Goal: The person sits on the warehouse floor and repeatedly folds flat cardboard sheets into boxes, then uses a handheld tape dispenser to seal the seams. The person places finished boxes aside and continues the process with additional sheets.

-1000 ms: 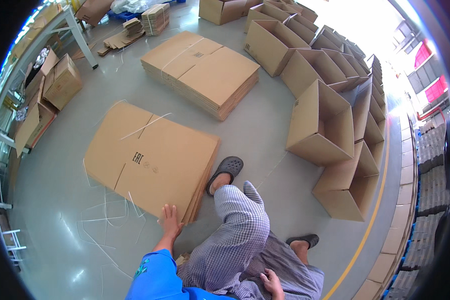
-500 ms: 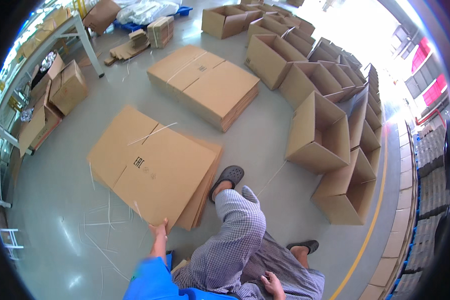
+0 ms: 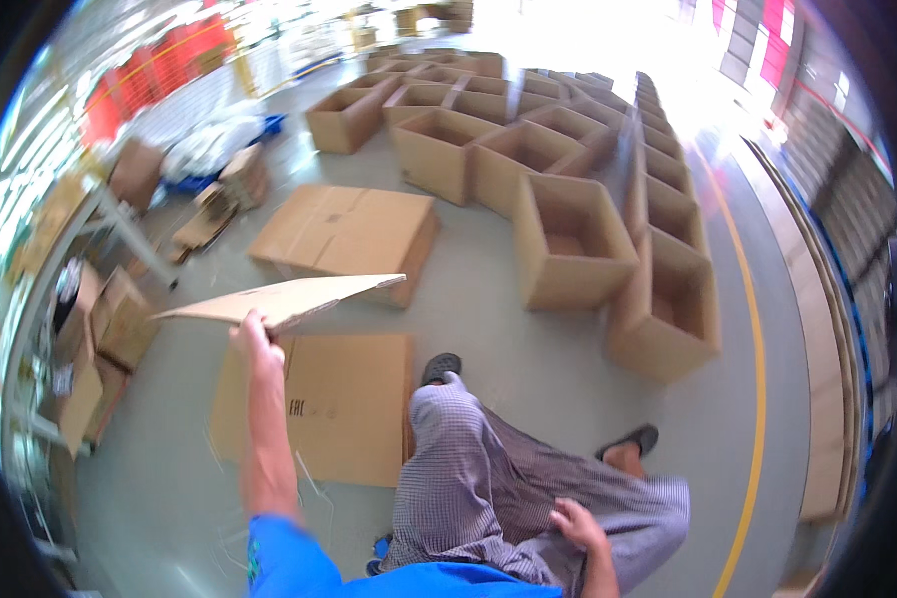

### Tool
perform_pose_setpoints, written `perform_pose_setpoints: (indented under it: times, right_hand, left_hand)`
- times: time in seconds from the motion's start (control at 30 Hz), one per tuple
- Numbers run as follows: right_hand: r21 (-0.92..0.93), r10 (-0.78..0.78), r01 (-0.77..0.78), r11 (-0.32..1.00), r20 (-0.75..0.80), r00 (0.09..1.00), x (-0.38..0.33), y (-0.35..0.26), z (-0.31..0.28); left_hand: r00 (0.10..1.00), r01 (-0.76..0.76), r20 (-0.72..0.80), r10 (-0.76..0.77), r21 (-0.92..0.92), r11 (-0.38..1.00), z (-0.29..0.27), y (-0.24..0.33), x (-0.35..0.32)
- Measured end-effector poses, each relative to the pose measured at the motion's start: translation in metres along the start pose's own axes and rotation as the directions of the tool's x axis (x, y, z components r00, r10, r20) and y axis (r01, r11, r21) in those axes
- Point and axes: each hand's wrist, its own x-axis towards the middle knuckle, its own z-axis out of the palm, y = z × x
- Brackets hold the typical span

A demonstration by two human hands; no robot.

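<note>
My left hand (image 3: pixel 257 341) grips the near edge of a flat, folded cardboard box (image 3: pixel 294 295), lifted and tilted so that it appears almost edge-on. Below it on the floor lies a low pile of flat cardboard boxes (image 3: pixel 354 419) with dark print on top; my left forearm crosses over its left part. My right hand (image 3: pixel 576 523) rests on my thigh, its fingers loosely stretched and holding nothing.
A taller stack of flat boxes (image 3: pixel 344 227) stands beyond the lifted one. Rows of erected boxes (image 3: pixel 573 239) fill the right and far side. Cartons (image 3: pixel 120 329) sit by a table frame (image 3: pixel 130 234) at left. Loose strapping (image 3: pixel 314 488) lies near the pile.
My left hand has raised the top flat box off the near pile and carried it up and away from me. My right hand stays on my thigh. The view has shifted.
</note>
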Motion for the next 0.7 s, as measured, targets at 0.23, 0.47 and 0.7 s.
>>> perform_pose_setpoints:
  times: [0.23,0.47,0.7]
  right_hand:
    - [-0.024,-0.126,0.124,0.992,-0.132,0.983,0.014,-0.049,-0.038]
    - [0.43,-0.161,0.32,0.844,-0.367,0.916,0.025,-0.088,-0.048]
    - [0.225,-0.036,0.139,0.964,-0.41,0.911,0.051,-0.09,-0.023]
  left_hand:
    - [0.906,0.16,0.388,-0.168,0.054,0.986,0.034,0.017,-0.188]
    - [0.661,-0.032,0.692,-0.29,0.412,0.911,0.033,-0.035,-0.286]
    - [0.464,-0.002,0.768,-0.441,0.499,0.867,0.007,-0.063,-0.406]
